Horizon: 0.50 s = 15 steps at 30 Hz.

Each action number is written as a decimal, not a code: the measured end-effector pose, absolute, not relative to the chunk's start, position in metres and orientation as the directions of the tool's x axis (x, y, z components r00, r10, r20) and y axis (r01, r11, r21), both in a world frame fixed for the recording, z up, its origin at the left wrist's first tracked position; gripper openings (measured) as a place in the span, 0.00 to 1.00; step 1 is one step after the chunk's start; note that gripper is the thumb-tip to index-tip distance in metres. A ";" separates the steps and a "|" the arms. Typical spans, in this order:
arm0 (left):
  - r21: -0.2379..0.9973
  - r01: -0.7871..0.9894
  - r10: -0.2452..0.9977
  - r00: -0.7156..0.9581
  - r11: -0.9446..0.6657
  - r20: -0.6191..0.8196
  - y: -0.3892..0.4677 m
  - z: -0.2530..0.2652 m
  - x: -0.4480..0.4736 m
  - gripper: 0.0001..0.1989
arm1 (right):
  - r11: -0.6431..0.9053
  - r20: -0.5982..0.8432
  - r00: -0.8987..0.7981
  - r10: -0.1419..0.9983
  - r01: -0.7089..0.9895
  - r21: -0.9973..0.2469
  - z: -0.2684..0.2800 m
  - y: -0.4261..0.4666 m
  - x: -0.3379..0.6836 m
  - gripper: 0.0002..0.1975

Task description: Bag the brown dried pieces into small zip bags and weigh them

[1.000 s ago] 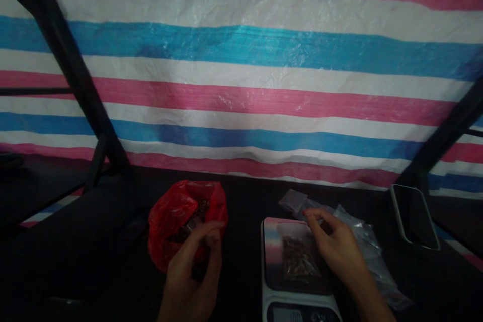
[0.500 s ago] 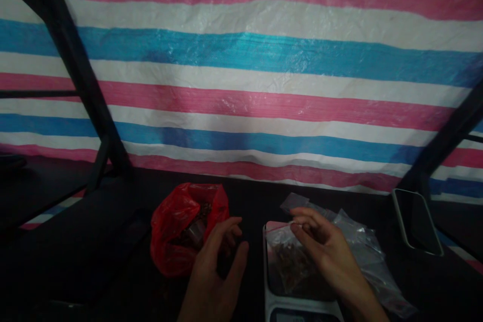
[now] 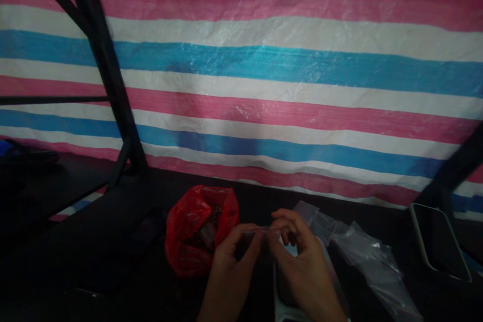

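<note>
Small clear bag [image 3: 264,230] off the scale [image 3: 282,287], both hands on it.
Half a second ago only my right hand [image 3: 302,261] had it, over the scale; my left hand [image 3: 232,266] was free beside the red bag [image 3: 184,241]. Now both pinch its top edge, fingertips near each other, bag held between the scale and the red bag. So the work has shifted from the scale to the bag's edge. Sealed or not: can't tell; contents too dark to see.
</note>
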<state>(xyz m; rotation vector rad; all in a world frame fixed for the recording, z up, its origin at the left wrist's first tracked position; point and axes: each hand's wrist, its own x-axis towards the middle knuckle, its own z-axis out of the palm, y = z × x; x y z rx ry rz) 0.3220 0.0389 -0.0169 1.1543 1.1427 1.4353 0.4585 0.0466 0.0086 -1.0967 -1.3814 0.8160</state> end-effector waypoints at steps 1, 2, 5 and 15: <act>0.985 -0.115 0.987 -0.114 -0.130 0.117 0.039 -0.017 0.322 0.14 | 0.331 0.343 0.074 0.936 0.142 -0.933 0.008 0.047 0.457 0.13; 0.983 -0.126 0.987 -0.114 -0.130 0.116 0.039 -0.018 0.322 0.13 | 0.334 0.344 0.073 0.936 0.127 -0.934 0.007 0.046 0.456 0.13; 0.977 -0.178 0.988 -0.122 -0.119 0.098 0.041 -0.018 0.321 0.13 | 0.321 0.327 0.064 0.943 0.089 -0.943 0.004 0.046 0.455 0.14; 0.981 -0.130 0.978 -0.172 -0.145 0.122 0.042 -0.018 0.316 0.10 | 0.322 0.332 0.030 0.943 0.166 -0.932 0.008 0.051 0.443 0.15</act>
